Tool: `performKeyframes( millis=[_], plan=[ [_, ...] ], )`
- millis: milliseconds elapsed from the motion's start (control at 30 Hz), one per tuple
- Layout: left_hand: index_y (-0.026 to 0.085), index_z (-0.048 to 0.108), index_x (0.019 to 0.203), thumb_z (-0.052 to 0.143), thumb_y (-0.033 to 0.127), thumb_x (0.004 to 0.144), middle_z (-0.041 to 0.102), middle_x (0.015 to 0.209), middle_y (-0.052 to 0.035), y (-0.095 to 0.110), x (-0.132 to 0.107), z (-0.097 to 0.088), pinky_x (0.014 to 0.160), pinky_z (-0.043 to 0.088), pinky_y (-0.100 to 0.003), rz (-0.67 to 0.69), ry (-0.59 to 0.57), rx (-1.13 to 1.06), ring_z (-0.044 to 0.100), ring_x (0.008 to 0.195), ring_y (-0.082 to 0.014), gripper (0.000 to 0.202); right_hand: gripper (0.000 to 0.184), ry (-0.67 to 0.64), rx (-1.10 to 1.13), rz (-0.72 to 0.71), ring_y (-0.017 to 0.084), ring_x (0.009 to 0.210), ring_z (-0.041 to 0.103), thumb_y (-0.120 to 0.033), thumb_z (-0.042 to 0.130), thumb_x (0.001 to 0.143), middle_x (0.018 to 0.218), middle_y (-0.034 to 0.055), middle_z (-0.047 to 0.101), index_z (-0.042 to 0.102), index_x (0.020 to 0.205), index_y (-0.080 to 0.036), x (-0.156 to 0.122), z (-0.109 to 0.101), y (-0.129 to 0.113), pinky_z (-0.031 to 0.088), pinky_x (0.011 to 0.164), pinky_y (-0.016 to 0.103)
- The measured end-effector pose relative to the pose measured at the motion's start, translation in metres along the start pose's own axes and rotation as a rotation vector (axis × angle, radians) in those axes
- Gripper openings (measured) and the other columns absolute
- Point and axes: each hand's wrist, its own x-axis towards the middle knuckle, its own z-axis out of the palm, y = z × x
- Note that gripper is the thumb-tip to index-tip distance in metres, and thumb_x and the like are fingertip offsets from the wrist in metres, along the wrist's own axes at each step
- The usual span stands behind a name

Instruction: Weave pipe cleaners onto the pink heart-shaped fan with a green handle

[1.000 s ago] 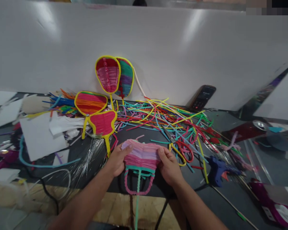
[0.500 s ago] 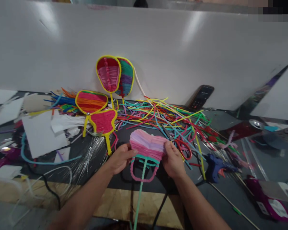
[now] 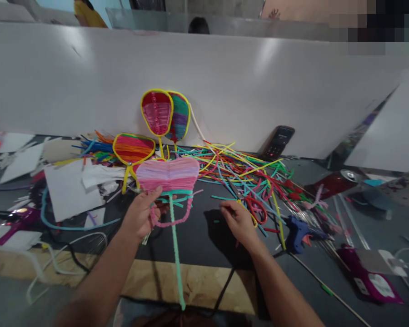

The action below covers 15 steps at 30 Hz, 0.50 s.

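Note:
My left hand [image 3: 143, 213] grips the lower left of a pipe-cleaner fan [image 3: 168, 175], its thumb across the front. The fan has pink and lilac rows, a teal band, a pink loop below and a long mint-green stem [image 3: 177, 263]. Teal ends stick out behind the band. My right hand [image 3: 238, 220] is over the dark table, off the fan, fingers curled together; what they hold, if anything, is hidden. Close to its fingertips is a short teal pipe-cleaner piece [image 3: 221, 197]. Just right of that hand are red-handled scissors [image 3: 255, 209].
Loose pipe cleaners [image 3: 225, 159] are heaped along the back. Yellow-edged fans [image 3: 157, 113] lean against the white partition [image 3: 225, 81]. A cordless phone [image 3: 277, 143] stands there too. Rightward are a drink can [image 3: 337, 181], a blue glue gun [image 3: 298, 234] and a purple tool [image 3: 368, 274]; another purple tool [image 3: 13, 225] lies left.
The fan has moved left and up in the view, now held by my left hand alone. My right hand has let go of its right edge and curled over the table.

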Motion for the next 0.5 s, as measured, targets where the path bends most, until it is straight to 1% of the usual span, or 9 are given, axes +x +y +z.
performKeyframes(
  millis=[67,100,167,233,300,333,400,467,500],
  plan=[
    [0.014,0.063,0.078,0.068,0.021,0.071,0.068,0.062,-0.0019,0.009,-0.002,-0.01,0.039,0.046,-0.017,0.035,0.018,-0.036,0.061,0.045,-0.0118,0.012,0.012,-0.154,-0.3,-0.101,0.021,0.085,0.058,-0.021,0.058,0.079,0.087,0.0053,0.066,0.066,0.088,-0.022,-0.003,0.0,-0.001,0.043,0.078,0.035],
    [0.014,0.062,0.078,0.067,0.02,0.072,0.069,0.062,-0.002,0.013,-0.004,-0.015,0.039,0.047,-0.017,0.041,0.042,-0.049,0.061,0.046,-0.012,0.01,0.012,-0.227,-0.433,-0.123,0.022,0.085,0.057,-0.019,0.059,0.078,0.088,0.0061,0.066,0.065,0.088,-0.022,-0.005,0.0,-0.001,0.042,0.077,0.034],
    [0.013,0.062,0.077,0.065,0.017,0.073,0.07,0.063,-0.0028,0.017,-0.007,-0.025,0.041,0.048,-0.017,0.042,0.088,-0.059,0.063,0.047,-0.0125,0.007,0.01,-0.341,-0.643,-0.121,0.022,0.084,0.057,-0.015,0.059,0.078,0.086,0.0069,0.066,0.065,0.084,-0.02,-0.007,0.0,-0.004,0.041,0.075,0.033],
    [0.012,0.062,0.077,0.065,0.016,0.073,0.07,0.065,-0.0042,0.019,-0.01,-0.034,0.045,0.051,-0.019,0.057,0.114,-0.063,0.065,0.052,-0.0142,0.006,0.012,-0.425,-0.781,-0.108,0.021,0.08,0.057,-0.012,0.055,0.08,0.083,0.0069,0.065,0.064,0.08,-0.02,-0.006,0.001,-0.007,0.041,0.072,0.031],
    [0.012,0.063,0.078,0.066,0.016,0.072,0.071,0.068,-0.0051,0.018,-0.011,-0.043,0.049,0.053,-0.021,0.075,0.108,-0.076,0.067,0.057,-0.0163,0.008,0.018,-0.461,-0.87,-0.112,0.021,0.079,0.057,-0.008,0.049,0.081,0.081,0.0075,0.064,0.062,0.078,-0.019,-0.002,0.005,-0.011,0.04,0.071,0.031],
    [0.013,0.063,0.079,0.067,0.016,0.071,0.072,0.069,-0.0053,0.017,-0.012,-0.047,0.049,0.053,-0.021,0.076,0.102,-0.083,0.067,0.058,-0.0168,0.01,0.019,-0.46,-0.891,-0.14,0.021,0.081,0.057,-0.007,0.048,0.082,0.083,0.0082,0.064,0.062,0.079,-0.019,0.001,0.009,-0.013,0.04,0.073,0.032],
    [0.013,0.062,0.081,0.068,0.016,0.07,0.072,0.071,-0.0051,0.012,-0.011,-0.053,0.049,0.053,-0.021,0.069,0.093,-0.096,0.068,0.059,-0.0169,0.013,0.018,-0.424,-0.876,-0.244,0.023,0.09,0.055,-0.007,0.047,0.082,0.095,0.0105,0.063,0.061,0.082,-0.018,0.009,0.021,-0.018,0.041,0.079,0.034],
    [0.013,0.062,0.083,0.069,0.017,0.069,0.072,0.072,-0.0052,0.007,-0.01,-0.055,0.051,0.054,-0.021,0.063,0.079,-0.109,0.068,0.06,-0.0166,0.016,0.014,-0.378,-0.806,-0.38,0.025,0.105,0.049,-0.011,0.05,0.083,0.113,0.0117,0.059,0.061,0.084,-0.019,0.018,0.039,-0.021,0.039,0.088,0.036],
    [0.013,0.062,0.084,0.07,0.018,0.069,0.072,0.073,-0.0053,0.004,-0.01,-0.055,0.052,0.054,-0.022,0.062,0.064,-0.116,0.068,0.062,-0.0168,0.018,0.012,-0.374,-0.776,-0.43,0.025,0.11,0.046,-0.012,0.052,0.082,0.119,0.0115,0.056,0.061,0.085,-0.019,0.023,0.049,-0.021,0.038,0.09,0.037]
  ],
)
